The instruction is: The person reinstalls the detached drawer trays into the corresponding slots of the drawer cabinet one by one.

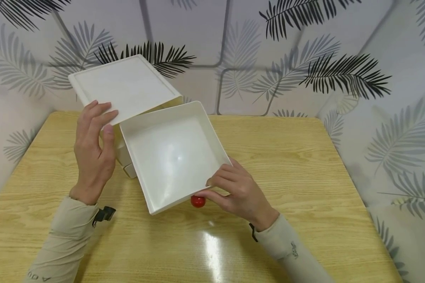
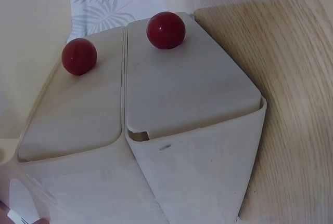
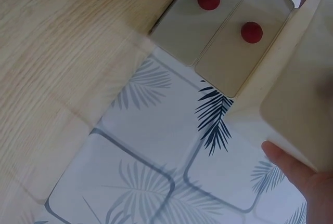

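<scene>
Drawer [image 1: 173, 153] is pulled out, right hand [image 1: 239, 192] pinching its front by the red knob [image 1: 198, 201]. Left hand [image 1: 93, 151] rests open on the cabinet [image 1: 124, 84]; I'd press there and pull straight.

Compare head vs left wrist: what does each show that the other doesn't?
Head only: both hands. The left hand rests on the white cabinet's top; the right hand holds the front of the pulled-out top drawer, which looks empty, with its red knob under the fingers.

Left wrist only: two closed lower drawer fronts side by side, each with a red knob.

Both: the white cabinet and the wooden table, plus the leaf-patterned wall.
</scene>
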`<control>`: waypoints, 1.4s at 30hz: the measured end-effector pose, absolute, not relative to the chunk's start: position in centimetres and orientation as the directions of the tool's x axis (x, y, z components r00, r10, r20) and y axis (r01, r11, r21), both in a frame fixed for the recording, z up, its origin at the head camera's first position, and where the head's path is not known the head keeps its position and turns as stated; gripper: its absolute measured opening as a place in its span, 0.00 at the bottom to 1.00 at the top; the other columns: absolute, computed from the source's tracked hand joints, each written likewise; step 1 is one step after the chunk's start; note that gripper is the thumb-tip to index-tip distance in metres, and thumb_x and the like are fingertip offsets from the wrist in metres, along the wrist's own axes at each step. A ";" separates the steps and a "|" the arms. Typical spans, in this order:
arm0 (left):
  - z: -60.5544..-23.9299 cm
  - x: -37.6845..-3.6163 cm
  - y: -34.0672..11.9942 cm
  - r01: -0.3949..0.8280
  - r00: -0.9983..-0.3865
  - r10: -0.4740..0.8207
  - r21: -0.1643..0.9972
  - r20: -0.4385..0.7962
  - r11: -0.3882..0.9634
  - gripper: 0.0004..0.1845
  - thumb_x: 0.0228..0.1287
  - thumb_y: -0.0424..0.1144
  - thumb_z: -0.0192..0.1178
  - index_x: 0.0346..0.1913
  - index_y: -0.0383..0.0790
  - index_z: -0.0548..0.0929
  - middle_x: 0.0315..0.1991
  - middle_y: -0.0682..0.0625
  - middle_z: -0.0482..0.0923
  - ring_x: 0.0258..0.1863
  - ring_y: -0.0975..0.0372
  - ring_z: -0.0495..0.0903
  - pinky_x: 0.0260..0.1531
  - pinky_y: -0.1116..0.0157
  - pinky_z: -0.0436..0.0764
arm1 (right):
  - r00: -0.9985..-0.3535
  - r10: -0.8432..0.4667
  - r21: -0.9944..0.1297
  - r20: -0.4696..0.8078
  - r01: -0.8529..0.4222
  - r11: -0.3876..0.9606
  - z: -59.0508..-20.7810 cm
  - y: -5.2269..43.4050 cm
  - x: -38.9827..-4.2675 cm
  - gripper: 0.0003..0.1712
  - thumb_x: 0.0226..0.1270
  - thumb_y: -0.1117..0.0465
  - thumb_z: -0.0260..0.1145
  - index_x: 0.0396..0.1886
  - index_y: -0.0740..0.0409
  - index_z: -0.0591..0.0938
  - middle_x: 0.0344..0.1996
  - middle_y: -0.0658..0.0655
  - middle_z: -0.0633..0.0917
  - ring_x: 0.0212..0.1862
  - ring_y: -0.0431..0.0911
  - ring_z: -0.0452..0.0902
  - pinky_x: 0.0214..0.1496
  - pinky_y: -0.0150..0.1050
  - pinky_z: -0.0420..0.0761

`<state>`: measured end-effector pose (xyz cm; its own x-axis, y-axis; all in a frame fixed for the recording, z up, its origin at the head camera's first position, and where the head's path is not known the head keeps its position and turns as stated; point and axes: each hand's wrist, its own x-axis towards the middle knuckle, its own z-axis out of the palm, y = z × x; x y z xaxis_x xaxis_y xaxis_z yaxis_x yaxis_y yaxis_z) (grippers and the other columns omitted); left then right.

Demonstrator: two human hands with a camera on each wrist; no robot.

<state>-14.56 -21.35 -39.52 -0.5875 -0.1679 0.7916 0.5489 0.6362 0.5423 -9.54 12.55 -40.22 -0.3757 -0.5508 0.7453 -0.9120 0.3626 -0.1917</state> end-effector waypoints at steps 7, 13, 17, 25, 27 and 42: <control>-39.5 -14.5 -21.3 0.559 -0.584 -0.169 0.545 0.794 0.625 0.29 0.81 0.54 0.45 0.55 0.33 0.87 0.64 0.41 0.82 0.76 0.55 0.69 0.81 0.55 0.62 | -0.350 -0.549 -0.194 0.759 -0.926 0.323 -40.2 12.0 -9.7 0.16 0.49 0.55 0.86 0.25 0.54 0.85 0.23 0.47 0.86 0.32 0.40 0.80 0.65 0.53 0.84; -39.3 -14.4 -21.3 0.565 -0.582 -0.166 0.543 0.796 0.621 0.28 0.81 0.51 0.45 0.55 0.33 0.87 0.63 0.40 0.82 0.76 0.54 0.70 0.81 0.55 0.62 | -0.339 -0.546 -0.191 0.766 -0.931 0.311 -40.0 11.7 -9.6 0.16 0.49 0.54 0.86 0.25 0.54 0.85 0.22 0.46 0.85 0.31 0.40 0.78 0.63 0.52 0.84; -39.2 -14.3 -21.3 0.568 -0.585 -0.163 0.545 0.794 0.617 0.26 0.80 0.48 0.45 0.55 0.33 0.87 0.63 0.40 0.82 0.76 0.54 0.70 0.81 0.55 0.62 | -0.335 -0.547 -0.190 0.767 -0.933 0.304 -40.0 11.6 -9.6 0.16 0.49 0.55 0.86 0.25 0.54 0.84 0.22 0.46 0.85 0.31 0.40 0.78 0.67 0.55 0.82; -39.2 -14.1 -21.7 0.576 -0.586 -0.141 0.532 0.798 0.620 0.24 0.78 0.45 0.46 0.55 0.33 0.88 0.62 0.39 0.83 0.75 0.53 0.70 0.80 0.54 0.63 | -0.319 -0.545 -0.181 0.775 -0.939 0.292 -40.0 11.3 -9.6 0.17 0.49 0.54 0.86 0.24 0.54 0.85 0.21 0.47 0.85 0.30 0.40 0.77 0.67 0.54 0.82; -39.2 -14.1 -21.8 0.576 -0.586 -0.137 0.530 0.799 0.622 0.24 0.77 0.45 0.46 0.55 0.34 0.88 0.62 0.39 0.83 0.74 0.52 0.71 0.80 0.54 0.63 | -0.319 -0.546 -0.183 0.775 -0.940 0.288 -40.1 11.2 -9.6 0.17 0.49 0.54 0.86 0.24 0.54 0.85 0.21 0.47 0.85 0.30 0.40 0.78 0.66 0.54 0.83; -38.7 -14.0 -21.5 0.595 -0.574 -0.127 0.519 0.809 0.614 0.25 0.75 0.43 0.43 0.54 0.32 0.88 0.60 0.37 0.83 0.73 0.48 0.71 0.80 0.54 0.62 | -0.299 -0.546 -0.190 0.783 -0.950 0.249 -39.6 11.2 -10.2 0.17 0.47 0.56 0.87 0.25 0.57 0.85 0.22 0.48 0.86 0.31 0.41 0.78 0.60 0.49 0.85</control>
<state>-14.03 -21.49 -38.69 -0.5745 -0.1270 0.8086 0.5949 0.6138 0.5190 -10.16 11.21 -39.63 -0.2993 -0.5456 0.7828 -0.9498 0.2486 -0.1899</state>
